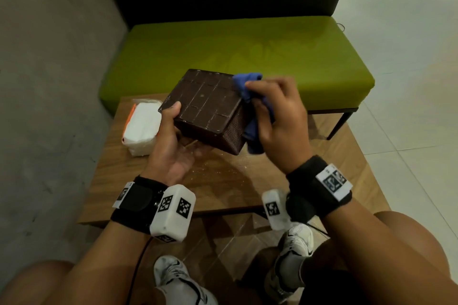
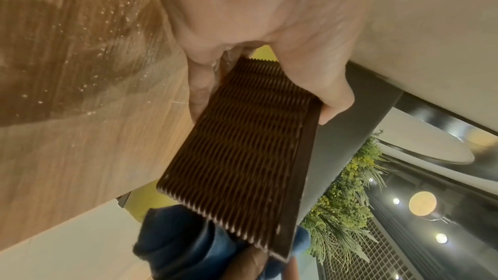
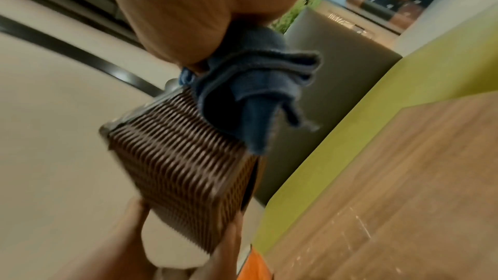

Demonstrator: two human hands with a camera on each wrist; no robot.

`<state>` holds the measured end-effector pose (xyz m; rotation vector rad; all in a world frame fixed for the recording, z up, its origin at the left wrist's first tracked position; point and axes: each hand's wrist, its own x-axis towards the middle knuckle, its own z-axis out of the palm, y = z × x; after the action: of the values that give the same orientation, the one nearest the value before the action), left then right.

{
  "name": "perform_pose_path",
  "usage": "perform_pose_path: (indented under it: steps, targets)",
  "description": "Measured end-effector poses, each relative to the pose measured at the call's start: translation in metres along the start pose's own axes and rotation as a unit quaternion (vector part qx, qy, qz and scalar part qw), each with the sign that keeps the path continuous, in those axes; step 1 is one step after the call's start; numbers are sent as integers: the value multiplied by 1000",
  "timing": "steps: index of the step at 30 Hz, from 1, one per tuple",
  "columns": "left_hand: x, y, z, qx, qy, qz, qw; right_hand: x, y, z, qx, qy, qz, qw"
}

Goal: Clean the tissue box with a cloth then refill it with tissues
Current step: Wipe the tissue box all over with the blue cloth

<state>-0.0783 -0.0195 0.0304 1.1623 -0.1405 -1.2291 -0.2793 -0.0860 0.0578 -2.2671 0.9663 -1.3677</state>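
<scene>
A dark brown tissue box with ribbed sides is held tilted above the wooden table, its flat panel facing up. My left hand grips its left end, thumb on top and fingers underneath. My right hand holds a bunched blue cloth against the box's right side. In the left wrist view the ribbed side runs away from my left hand toward the cloth. The right wrist view has the cloth pressed on the box. A white pack of tissues lies on the table's left.
A green cushioned bench stands just behind the table, with a dark panel behind it. A grey wall is on the left, pale tiled floor on the right. White specks dot the tabletop. My knees and white shoes are below.
</scene>
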Motion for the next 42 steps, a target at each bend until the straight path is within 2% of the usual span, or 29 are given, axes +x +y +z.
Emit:
perform_pose_path:
  steps: [2,4,7,9,12,15,20,22,25,27,29,31,33,39,42]
  targets:
    - [0,2,1,0,8,0,1000,10,2,0,12,22,25,999]
    - [4,2,3,-7,26,-8,1000,-1,-8,6,16,2,20,1000]
    - [9,3,-1,-8,35,-38,999,-36,-26,17,24,-73,-60,995]
    - [9,4,-2,-7,36,-41,999,-44,-20,18,17,-106,-90,990]
    - [7,2,0,-16,45,-18,999,-30,-4,18,13,-71,-41,997]
    - [3,6,7,-24,13,-11,1000,-22,-2,22,12,-7,-3,1000]
    - [4,7,8,-26,-2,-16,1000,-33,-13,39,-83,11,-32,996]
    - [2,2,8,-23,-7,-20,1000,-34,-16,45,-120,-13,-60,991]
    - [-1,-6,12,-7,-18,-28,999,-35,-20,53,-153,-110,-127,974]
    - [-1,-6,14,-9,-29,-19,999,-33,-17,50,-153,-133,-147,968]
    - [0,0,15,-20,-28,-9,999,-30,-9,42,-136,-69,-119,981]
    - [1,6,13,-21,-20,4,1000,-27,0,34,-114,18,-53,992]
    - [1,10,12,-3,-15,22,1000,-27,2,31,-86,42,-11,995]
    - [0,5,5,114,22,120,986,-24,-13,30,-85,-32,-52,994]
    - [-1,2,2,126,14,143,982,-10,-12,30,-73,-69,-65,993]
